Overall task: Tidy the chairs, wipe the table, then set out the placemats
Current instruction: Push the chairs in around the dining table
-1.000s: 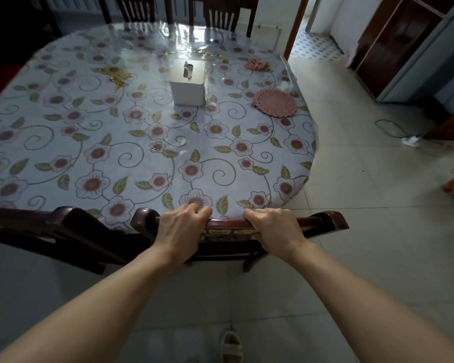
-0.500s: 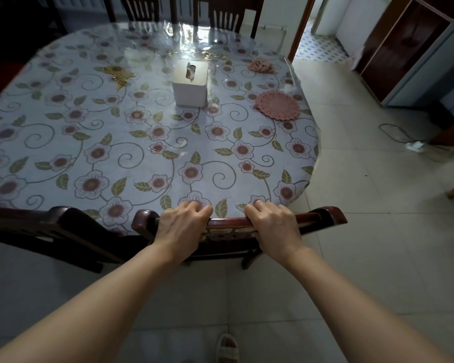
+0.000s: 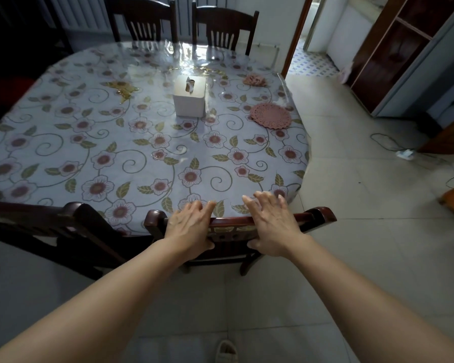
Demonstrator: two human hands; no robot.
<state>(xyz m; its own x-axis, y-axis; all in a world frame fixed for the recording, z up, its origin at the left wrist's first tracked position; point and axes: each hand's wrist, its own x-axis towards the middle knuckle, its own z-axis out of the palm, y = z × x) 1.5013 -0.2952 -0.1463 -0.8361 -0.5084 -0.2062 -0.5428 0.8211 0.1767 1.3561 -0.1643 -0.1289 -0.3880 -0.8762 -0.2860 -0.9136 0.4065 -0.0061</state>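
A dark wooden chair [image 3: 317, 214] stands pushed against the near edge of the oval table [image 3: 63, 142], which has a floral cloth under clear plastic. My left hand [image 3: 190, 229] and my right hand [image 3: 273, 226] lie over the chair's top rail with fingers stretched out straight above the table edge and thumbs on the near side of the rail. A round pink lace placemat [image 3: 270, 116] lies near the table's right edge. A crumpled pink cloth [image 3: 254, 79] sits further back on the right. A sticky yellow spill [image 3: 122, 89] marks the far left of the table.
A white tissue box [image 3: 189, 99] stands mid-table. A second dark chair [image 3: 71, 226] sits to the left of mine, two more [image 3: 224, 24] at the far side. A cable and power strip [image 3: 405, 154] lie on the tiled floor at right, near a cabinet [image 3: 393, 53].
The chair slid in toward the table. My fingers, curled round the top rail before, have now straightened out and lifted off its far side.
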